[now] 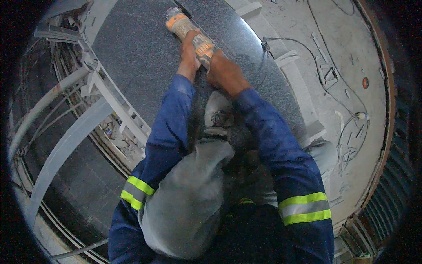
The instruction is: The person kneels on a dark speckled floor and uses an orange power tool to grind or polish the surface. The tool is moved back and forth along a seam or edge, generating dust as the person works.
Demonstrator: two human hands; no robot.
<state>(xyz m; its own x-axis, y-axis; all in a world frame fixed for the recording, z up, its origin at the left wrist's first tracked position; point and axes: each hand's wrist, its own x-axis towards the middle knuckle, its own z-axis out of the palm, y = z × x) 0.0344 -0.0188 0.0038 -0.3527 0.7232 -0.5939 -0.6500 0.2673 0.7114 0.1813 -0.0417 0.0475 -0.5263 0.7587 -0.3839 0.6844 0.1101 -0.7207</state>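
Observation:
A dusty grey handheld power tool with orange bands [203,45], shaped like an angle grinder, slants across a dark speckled stone slab [132,48]. My left hand [189,52] is closed around the middle of its body. Behind it, my right hand [226,73] wraps the rear end nearer to me. At its far end the head has a dark edge beside it; any disc there is too unclear to make out. My boot [218,111] rests on the slab just below my hands.
To the right, a dark cable [303,45] runs from a connector [265,44] at the slab's edge onto a dusty floor [351,57] with scattered offcuts. Pale blocks [288,58] lie along that edge. A metal frame [115,99] and curved pipe [46,103] stand at left.

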